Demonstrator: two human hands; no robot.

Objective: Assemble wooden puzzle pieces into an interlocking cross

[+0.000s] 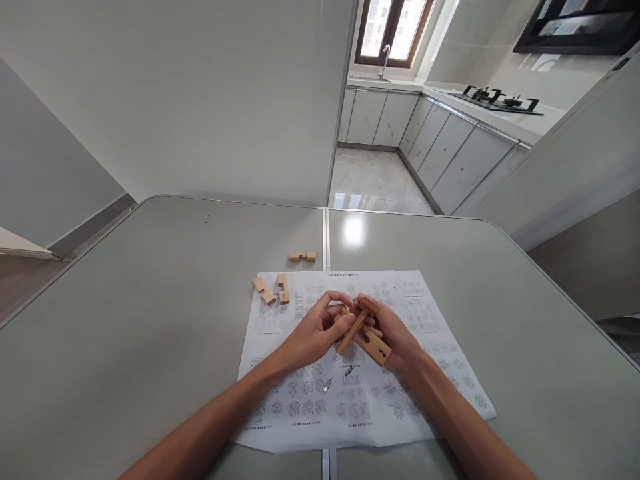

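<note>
Several notched wooden puzzle pieces (373,346) are fitted or pressed together between my two hands, above a printed sheet. My left hand (325,328) pinches them from the left, thumb along the near side. From the right, my right hand (393,330) closes its fingers round them. One piece carries a dark mark near its end. The fingers partly hide how the pieces join. Loose on the sheet's upper left lie two more notched pieces, a slanted one (264,291) and an upright one (283,289). Another notched piece (302,257) rests on the table beyond the sheet.
The white sheet (280,427) shows rows of small line diagrams and lies across the seam of a grey table (125,347). Two small shiny scraps (327,386) are on it. A pale wall or panel (225,100) stands behind the table, with a kitchen at the right.
</note>
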